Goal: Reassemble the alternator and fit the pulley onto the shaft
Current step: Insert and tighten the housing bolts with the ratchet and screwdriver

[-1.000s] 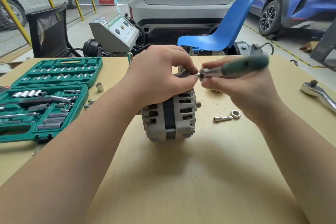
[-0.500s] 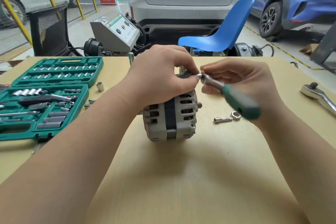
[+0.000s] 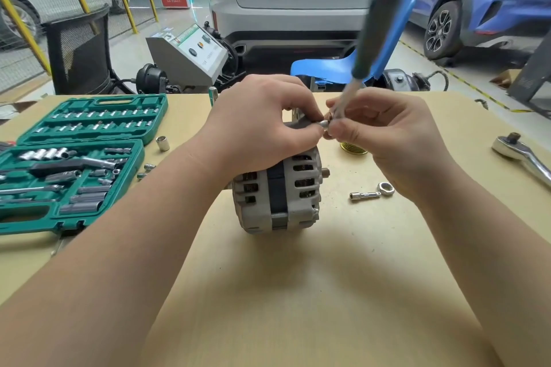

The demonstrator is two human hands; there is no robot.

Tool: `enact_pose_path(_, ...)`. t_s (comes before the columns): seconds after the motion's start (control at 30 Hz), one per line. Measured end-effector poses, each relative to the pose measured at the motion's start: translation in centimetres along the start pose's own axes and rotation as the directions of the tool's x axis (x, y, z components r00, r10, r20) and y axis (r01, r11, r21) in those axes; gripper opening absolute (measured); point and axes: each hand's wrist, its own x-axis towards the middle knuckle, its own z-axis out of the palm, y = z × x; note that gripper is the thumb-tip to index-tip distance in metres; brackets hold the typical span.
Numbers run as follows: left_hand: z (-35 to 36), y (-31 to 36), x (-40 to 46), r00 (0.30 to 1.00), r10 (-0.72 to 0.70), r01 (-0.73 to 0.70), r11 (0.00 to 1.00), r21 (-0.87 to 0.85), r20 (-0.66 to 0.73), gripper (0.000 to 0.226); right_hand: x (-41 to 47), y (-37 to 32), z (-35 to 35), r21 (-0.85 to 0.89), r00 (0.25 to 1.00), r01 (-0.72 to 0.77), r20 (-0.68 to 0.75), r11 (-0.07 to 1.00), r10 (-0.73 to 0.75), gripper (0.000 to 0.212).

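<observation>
While the left hand (image 3: 262, 128) pinches the socket atop the grey ribbed alternator (image 3: 277, 191), the right hand (image 3: 384, 134) grips the green-handled driver (image 3: 372, 36); a through-bolt's likely being tightened; the brass pulley (image 3: 354, 148) waits.

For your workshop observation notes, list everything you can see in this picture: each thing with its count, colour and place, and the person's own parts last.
alternator: one, grey with a dark middle band, table centre.
green-handled driver: one, blurred, handle raised above the alternator's top.
socket set case: one, green, open, table left.
loose socket: one, silver, beside the case.
pulley: one, brass-coloured, partly hidden behind the right hand.
small adapter and ring: one each, silver, right of the alternator.
ratchet: one, chrome, table right edge.
blue chair: one, behind the table.
left hand: grips the alternator's top.
right hand: pinches the driver's shaft.
</observation>
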Motion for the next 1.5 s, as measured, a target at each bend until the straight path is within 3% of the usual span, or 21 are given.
enact_pose_path(0.1,0.0,0.0,0.0,1.000,-0.006,0.006,1.000,0.003,-0.013,0.021,-0.3,0.0,-0.3,-0.061,0.999,0.039,0.010,0.997,-0.039,0.036)
enact_pose_path(0.33,0.1,0.1,-0.2,1.000,0.003,-0.002,1.000,0.027,-0.022,0.024,0.6,-0.2,0.4,-0.015,0.995,-0.094,-0.039,0.995,0.093,0.019)
enact_pose_path(0.5,0.1,-0.1,-0.1,1.000,-0.005,0.004,1.000,-0.023,-0.026,0.021,0.3,-0.2,0.3,0.018,0.999,-0.048,-0.010,0.999,0.048,0.019)
enact_pose_path(0.67,0.1,0.0,0.0,1.000,-0.021,0.020,1.000,-0.019,-0.022,0.018,-0.5,-0.3,-0.2,0.000,0.999,-0.005,0.032,1.000,0.005,0.038)
enact_pose_path(0.77,0.1,0.1,-0.2,1.000,-0.009,0.010,1.000,0.023,-0.012,0.020,-0.1,-0.2,0.2,-0.001,0.998,-0.034,-0.059,0.999,0.034,0.028)
enact_pose_path(0.93,0.0,0.2,-0.2,1.000,-0.001,0.001,1.000,0.000,-0.005,0.024,0.5,0.2,0.7,-0.057,0.992,-0.103,-0.075,0.993,0.099,0.015)
enact_pose_path(1.1,0.1,0.1,-0.1,1.000,-0.016,0.016,1.000,-0.026,-0.015,0.021,0.0,0.0,-0.1,0.057,0.999,-0.031,0.020,0.998,0.029,0.024)
enact_pose_path(1.2,0.1,0.1,-0.1,1.000,-0.016,0.016,1.000,-0.021,-0.016,0.018,-0.5,0.1,-0.3,0.020,0.998,-0.019,0.055,1.000,0.018,0.037)
enact_pose_path(1.5,0.0,0.2,-0.2,1.000,0.004,-0.004,1.000,0.011,-0.010,0.023,0.5,0.6,0.6,-0.063,0.990,-0.128,-0.068,0.990,0.123,0.016)
